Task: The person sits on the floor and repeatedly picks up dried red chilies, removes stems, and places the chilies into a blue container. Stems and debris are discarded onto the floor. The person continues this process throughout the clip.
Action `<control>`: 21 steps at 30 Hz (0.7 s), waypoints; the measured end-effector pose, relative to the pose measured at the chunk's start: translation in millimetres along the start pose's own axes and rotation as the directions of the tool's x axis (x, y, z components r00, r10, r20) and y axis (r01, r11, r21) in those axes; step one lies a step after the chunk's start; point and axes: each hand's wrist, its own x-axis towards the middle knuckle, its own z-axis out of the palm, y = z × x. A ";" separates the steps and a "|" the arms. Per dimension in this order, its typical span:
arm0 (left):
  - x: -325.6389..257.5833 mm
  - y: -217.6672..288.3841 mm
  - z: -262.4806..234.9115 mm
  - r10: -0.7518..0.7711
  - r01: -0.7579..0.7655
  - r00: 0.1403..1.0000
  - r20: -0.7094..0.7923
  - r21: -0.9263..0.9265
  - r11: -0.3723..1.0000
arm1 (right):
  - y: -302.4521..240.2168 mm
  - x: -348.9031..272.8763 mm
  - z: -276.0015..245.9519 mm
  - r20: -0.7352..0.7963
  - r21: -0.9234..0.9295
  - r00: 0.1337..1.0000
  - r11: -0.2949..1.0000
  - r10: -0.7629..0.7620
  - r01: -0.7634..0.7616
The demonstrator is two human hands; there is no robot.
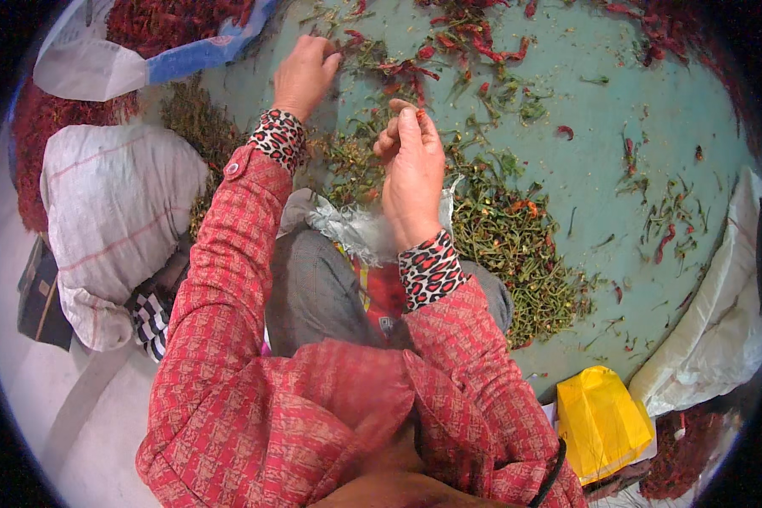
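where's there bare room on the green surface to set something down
Mostly bare: the flat teal-green surface between the heap of thin green stems and the loose, wrinkled red peppers at right; also a smaller patch between that heap and the crumpled yellow bag. Crowded: just beyond the bare right hand, with more peppers and stems.

Pale green work surface [593, 169] sweeps to the far right, whitish floor [110, 440] shows near left, soft light across both!
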 end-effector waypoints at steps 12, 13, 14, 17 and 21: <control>-71.0 73.9 -61.9 0.196 0.036 0.922 0.334 -0.578 0.815 | 5.0 3.0 -5.4 -0.008 -0.367 0.995 0.926 -0.104 0.094; -66.0 66.3 -60.1 0.154 0.109 0.919 0.363 -0.609 0.786 | 4.4 1.9 -3.9 -0.027 -0.337 0.991 0.934 -0.134 0.117; -59.1 57.5 -56.8 0.114 0.180 0.912 0.393 -0.636 0.750 | 3.1 0.9 -1.0 -0.047 -0.308 0.985 0.941 -0.163 0.141; -22.9 9.9 -23.9 0.140 -0.142 0.990 -0.026 -0.279 0.950 | 0.1 -3.0 5.3 -0.069 -0.286 0.990 0.953 -0.126 0.101; 6.4 0.0 -7.9 0.174 -0.175 0.985 0.017 0.043 0.984 | 0.2 -1.9 2.2 -0.010 -0.224 0.998 0.973 -0.058 0.054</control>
